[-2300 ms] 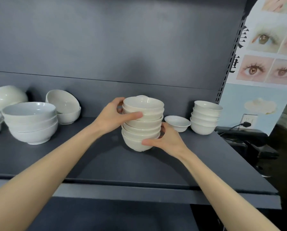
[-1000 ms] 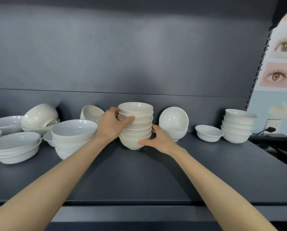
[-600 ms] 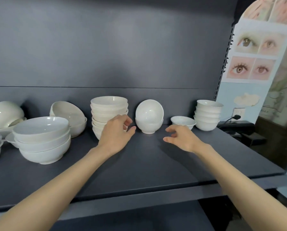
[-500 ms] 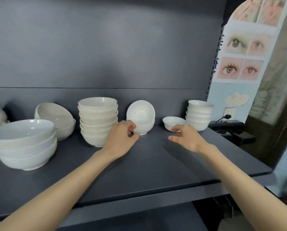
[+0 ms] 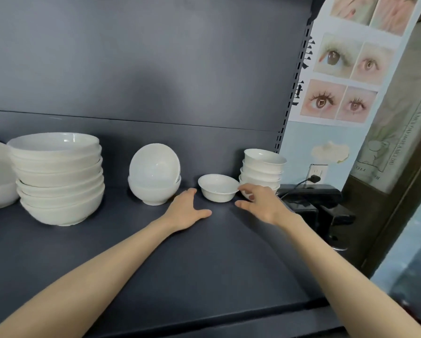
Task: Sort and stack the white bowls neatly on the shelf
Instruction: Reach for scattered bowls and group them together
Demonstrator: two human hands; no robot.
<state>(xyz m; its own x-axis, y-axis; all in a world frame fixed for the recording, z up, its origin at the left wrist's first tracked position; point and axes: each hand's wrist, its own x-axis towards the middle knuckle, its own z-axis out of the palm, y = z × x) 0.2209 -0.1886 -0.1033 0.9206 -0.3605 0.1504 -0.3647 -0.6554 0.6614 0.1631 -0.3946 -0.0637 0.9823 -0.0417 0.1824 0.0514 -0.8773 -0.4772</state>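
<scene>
At the left, the tall stack of bowls [image 5: 55,179] stood on the shelf [image 5: 204,264] and looked finished. Beside it a tilted bowl [image 5: 154,164] leaned inside another, probably not yet nested. The left hand [image 5: 187,211] lay spread and empty near that pair. The small loose bowl [image 5: 218,187] sat just beside the stack of small bowls [image 5: 262,167], which seemed to be its size. The right hand [image 5: 260,203] was loosely spread, a fingertip at this bowl's rim, gripping nothing.

— Left side?
— The left hand [image 5: 187,212] is palm down, fingers straight, thumb out toward 3 o'clock. The left forearm [image 5: 102,272] enters from 7 o'clock.
— Right?
— The right hand [image 5: 262,203] is loosely spread, fingers toward 10 o'clock. The right forearm [image 5: 326,259] enters from 5 o'clock.
</scene>
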